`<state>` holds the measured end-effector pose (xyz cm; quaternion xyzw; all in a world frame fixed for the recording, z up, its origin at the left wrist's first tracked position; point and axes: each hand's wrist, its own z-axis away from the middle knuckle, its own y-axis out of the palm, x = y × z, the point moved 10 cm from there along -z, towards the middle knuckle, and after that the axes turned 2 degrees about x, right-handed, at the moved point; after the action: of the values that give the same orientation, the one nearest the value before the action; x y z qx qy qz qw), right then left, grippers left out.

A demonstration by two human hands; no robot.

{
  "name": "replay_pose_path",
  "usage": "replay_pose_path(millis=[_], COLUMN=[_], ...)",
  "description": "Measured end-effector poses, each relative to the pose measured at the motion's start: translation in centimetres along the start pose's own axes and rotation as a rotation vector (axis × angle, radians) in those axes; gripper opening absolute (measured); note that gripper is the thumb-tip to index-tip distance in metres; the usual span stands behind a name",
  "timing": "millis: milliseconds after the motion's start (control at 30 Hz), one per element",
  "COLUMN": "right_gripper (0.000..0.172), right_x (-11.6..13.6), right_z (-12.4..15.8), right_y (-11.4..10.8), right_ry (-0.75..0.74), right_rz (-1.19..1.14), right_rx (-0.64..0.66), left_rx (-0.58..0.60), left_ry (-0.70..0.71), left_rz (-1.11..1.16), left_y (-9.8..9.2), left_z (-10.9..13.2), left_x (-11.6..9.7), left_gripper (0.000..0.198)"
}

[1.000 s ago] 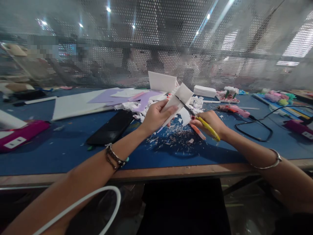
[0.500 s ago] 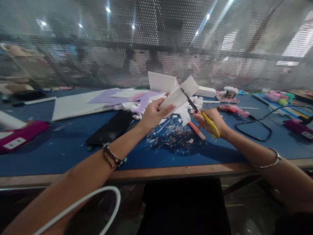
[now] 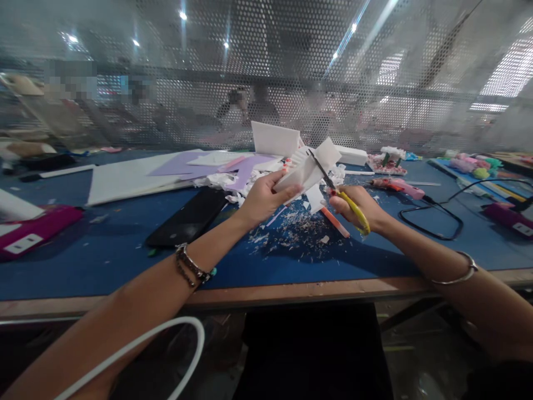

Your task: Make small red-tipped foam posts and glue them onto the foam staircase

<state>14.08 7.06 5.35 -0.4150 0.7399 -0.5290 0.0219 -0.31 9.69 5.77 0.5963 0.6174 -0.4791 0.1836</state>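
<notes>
My left hand (image 3: pixel 263 197) is closed on a white foam sheet piece (image 3: pixel 310 168), holding it up above the blue table (image 3: pixel 125 250). My right hand (image 3: pixel 355 205) grips yellow-handled scissors (image 3: pixel 341 195), fingers through the loops. The dark blades reach up and left into the top edge of the white piece. White scraps and shavings (image 3: pixel 297 230) lie on the table below both hands. An orange pen-like stick (image 3: pixel 335 222) lies under my right hand.
A black phone (image 3: pixel 189 218) lies left of my hands. White and purple sheets (image 3: pixel 166 169) are at the back left, a pink glue gun (image 3: pixel 395 186) with a black cable (image 3: pixel 437 222) to the right, magenta objects (image 3: pixel 29 230) far left. A perforated screen stands behind.
The white piece has been turned and lowered a little in my left hand. The scissors' blades have moved further along its edge.
</notes>
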Motion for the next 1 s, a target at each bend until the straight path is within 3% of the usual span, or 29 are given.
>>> replay_pose_path(millis=[333, 600, 1000], right_gripper=[0.055, 0.057, 0.057], right_x=[0.3, -0.5, -1.3], right_z=[0.2, 0.3, 0.4], right_y=[-1.2, -2.0, -2.1], right_ry=[0.031, 0.073, 0.14], right_rz=[-0.021, -0.013, -0.074], right_rx=[-0.101, -0.178, -0.148], left_rx=[-0.028, -0.056, -0.056], left_ry=[-0.04, -0.045, -0.016], left_rz=[0.197, 0.219, 0.178], left_y=[0.0, -0.2, -0.6], left_z=[-0.4, -0.5, -0.5], left_x=[1.4, 1.5, 1.6], left_gripper=[0.024, 0.026, 0.028])
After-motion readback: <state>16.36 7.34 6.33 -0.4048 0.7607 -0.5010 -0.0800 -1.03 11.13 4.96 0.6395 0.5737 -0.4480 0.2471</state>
